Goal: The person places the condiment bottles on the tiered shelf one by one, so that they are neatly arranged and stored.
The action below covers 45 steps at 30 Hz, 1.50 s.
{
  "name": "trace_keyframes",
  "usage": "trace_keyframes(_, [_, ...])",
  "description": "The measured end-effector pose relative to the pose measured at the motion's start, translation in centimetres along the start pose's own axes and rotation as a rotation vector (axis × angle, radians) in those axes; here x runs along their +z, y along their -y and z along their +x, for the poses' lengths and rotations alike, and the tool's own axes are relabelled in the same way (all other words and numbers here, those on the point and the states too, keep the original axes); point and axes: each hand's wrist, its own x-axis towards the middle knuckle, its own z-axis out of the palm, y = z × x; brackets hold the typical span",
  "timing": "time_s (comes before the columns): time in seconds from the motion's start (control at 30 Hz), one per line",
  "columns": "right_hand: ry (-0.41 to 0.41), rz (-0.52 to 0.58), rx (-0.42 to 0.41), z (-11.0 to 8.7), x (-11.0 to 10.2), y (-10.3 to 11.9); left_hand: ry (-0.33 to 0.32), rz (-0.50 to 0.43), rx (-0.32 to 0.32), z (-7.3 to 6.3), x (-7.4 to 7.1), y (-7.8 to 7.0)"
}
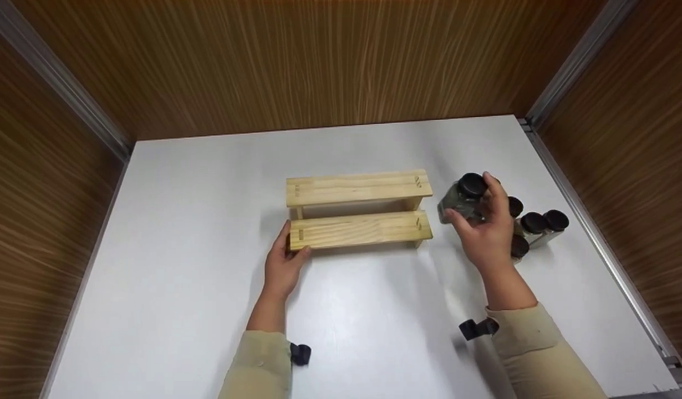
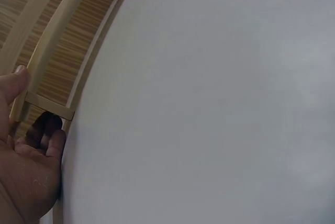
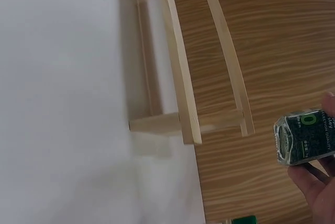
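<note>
A two-tier wooden rack [image 1: 359, 188] of pale boards stands mid-table. My left hand [image 1: 281, 269] grips the left end of its lower front board [image 1: 357, 230], thumb on the near edge and fingers around the side. In the left wrist view, the thumb [image 2: 20, 77] lies against the board and other fingers reach beneath. To the right of the rack, my right hand [image 1: 490, 233] holds a spice jar [image 1: 457, 202] with a black lid between thumb and fingers, slightly tilted. The right wrist view shows the jar's dark green label [image 3: 309, 136] and its clear base, raised off the table.
Several more black-lidded jars [image 1: 534, 223] stand close together right of my right hand, partly hidden by it. Wood-grain panels [image 1: 341, 61] wall the white table [image 1: 180, 277] at the back and both sides, with metal strips [image 1: 596, 244] along the side edges.
</note>
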Motion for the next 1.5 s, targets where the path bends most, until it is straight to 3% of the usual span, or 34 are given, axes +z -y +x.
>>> trace_keyframes(0.47, [0.126,0.043,0.044,0.3,4.1,1.1,-0.018,-0.001,0.027,0.0,0.4,-0.1])
trace_keyframes(0.77, [0.167,0.085,0.008,0.8,8.1,1.9,-0.051,0.017,0.013,-0.4,0.0,0.1])
trace_keyframes(1.23, [0.271,0.123,-0.021,1.9,12.9,3.6,-0.048,0.038,0.032,-0.4,0.5,0.0])
trace_keyframes(1.5, [0.341,0.079,-0.038,2.2,15.3,4.4,-0.058,0.035,0.04,-0.4,0.5,0.1])
